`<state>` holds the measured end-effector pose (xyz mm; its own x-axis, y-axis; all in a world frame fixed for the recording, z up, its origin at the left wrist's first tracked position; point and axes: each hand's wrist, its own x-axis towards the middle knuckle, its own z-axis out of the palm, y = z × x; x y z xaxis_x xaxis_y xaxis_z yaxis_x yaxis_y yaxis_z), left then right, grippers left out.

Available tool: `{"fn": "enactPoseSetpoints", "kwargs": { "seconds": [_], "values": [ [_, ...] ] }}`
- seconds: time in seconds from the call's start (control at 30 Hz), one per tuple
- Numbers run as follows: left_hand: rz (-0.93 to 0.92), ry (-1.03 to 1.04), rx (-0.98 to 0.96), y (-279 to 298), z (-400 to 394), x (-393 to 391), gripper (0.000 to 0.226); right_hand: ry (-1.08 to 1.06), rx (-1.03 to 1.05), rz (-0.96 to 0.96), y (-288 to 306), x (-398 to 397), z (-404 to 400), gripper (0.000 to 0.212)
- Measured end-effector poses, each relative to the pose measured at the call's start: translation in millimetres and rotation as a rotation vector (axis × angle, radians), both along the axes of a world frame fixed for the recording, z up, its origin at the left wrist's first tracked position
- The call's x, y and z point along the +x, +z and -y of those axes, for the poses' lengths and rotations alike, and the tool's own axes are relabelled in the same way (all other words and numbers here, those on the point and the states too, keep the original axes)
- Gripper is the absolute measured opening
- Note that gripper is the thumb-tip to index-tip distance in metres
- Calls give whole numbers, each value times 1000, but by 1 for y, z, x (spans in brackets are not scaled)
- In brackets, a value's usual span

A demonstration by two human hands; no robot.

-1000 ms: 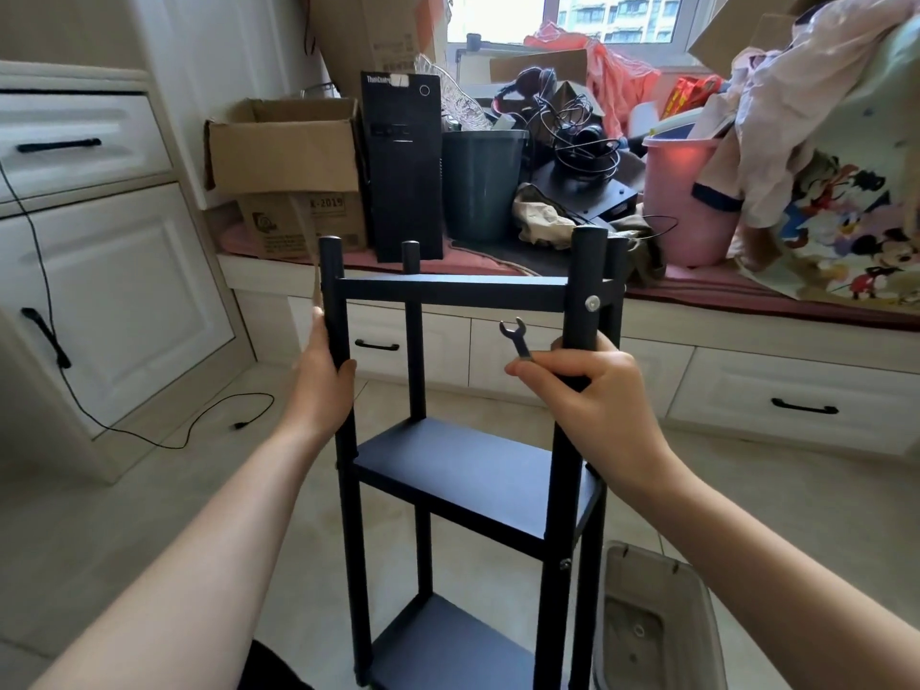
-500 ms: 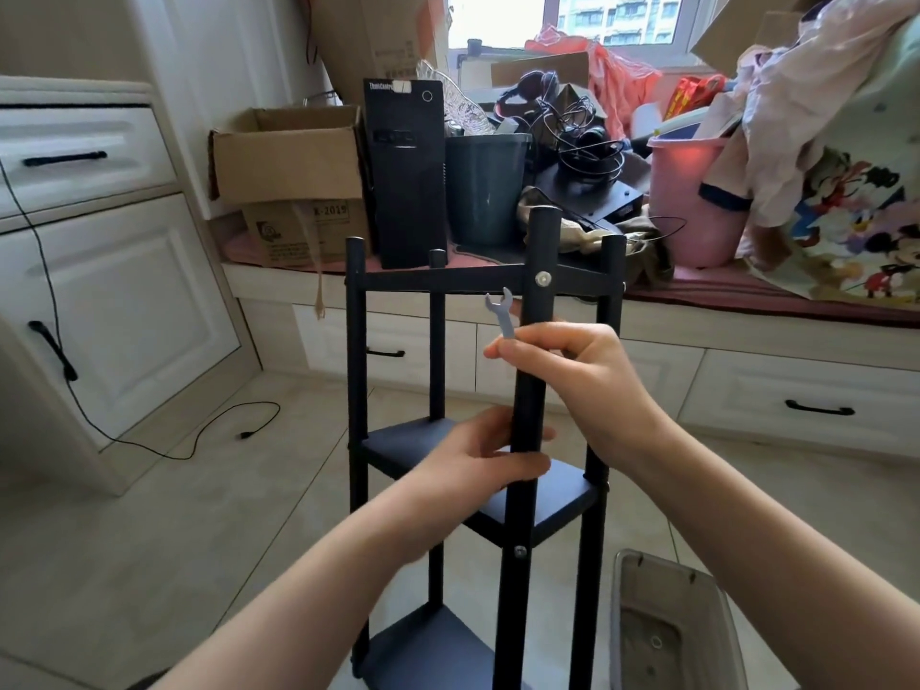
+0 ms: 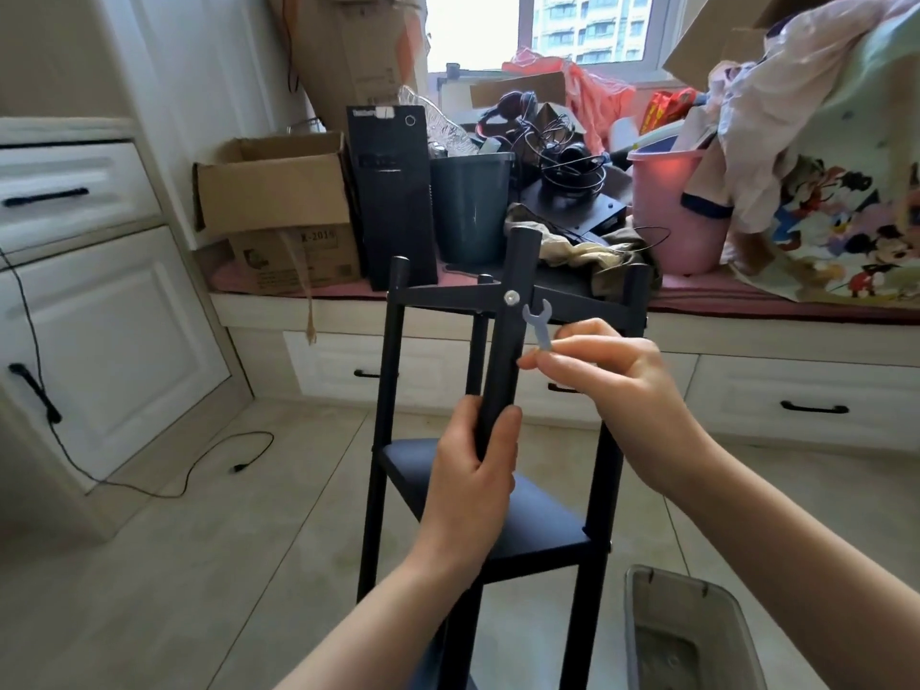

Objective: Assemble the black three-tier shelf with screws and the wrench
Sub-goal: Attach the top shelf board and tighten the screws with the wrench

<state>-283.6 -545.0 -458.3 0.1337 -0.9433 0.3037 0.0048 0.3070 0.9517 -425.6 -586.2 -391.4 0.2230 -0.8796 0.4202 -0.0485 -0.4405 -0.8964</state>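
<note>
The black three-tier shelf (image 3: 547, 532) stands upright on the tiled floor in front of me, turned corner-on. My left hand (image 3: 473, 470) grips its near post below the top tier. A silver screw (image 3: 511, 297) sits in that post at the top tier's level. My right hand (image 3: 612, 385) pinches a small silver wrench (image 3: 539, 322) by its handle, jaw up, just right of the screw and apart from it. The bottom tier is mostly hidden behind my left arm.
A grey plastic bin (image 3: 692, 634) sits on the floor at the lower right, beside the shelf. Behind runs a window bench (image 3: 747, 311) piled with a cardboard box (image 3: 274, 191), a black computer tower (image 3: 393, 191), a dark bucket (image 3: 470, 206), a pink bucket (image 3: 682, 211) and clothes. A black cable (image 3: 164, 485) lies on the floor at left.
My left hand left the far-left post and took the near post. The shelf turned so that post faces me. My right hand let go of the post and holds only the wrench.
</note>
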Motion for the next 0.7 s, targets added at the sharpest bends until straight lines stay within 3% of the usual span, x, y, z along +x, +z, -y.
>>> {"fn": "enactPoseSetpoints", "kwargs": {
  "seconds": [0.23,0.5,0.7],
  "values": [
    [-27,5,-32,6,0,4,34,-20,-103,-96,-8,-5,-11,12],
    [-57,79,-4,9,0,15,37,-33,146,-83,-27,4,5,17],
    [-62,134,23,11,7,22,42,-100,132,-188,-17,36,24,24]
  ]
}}
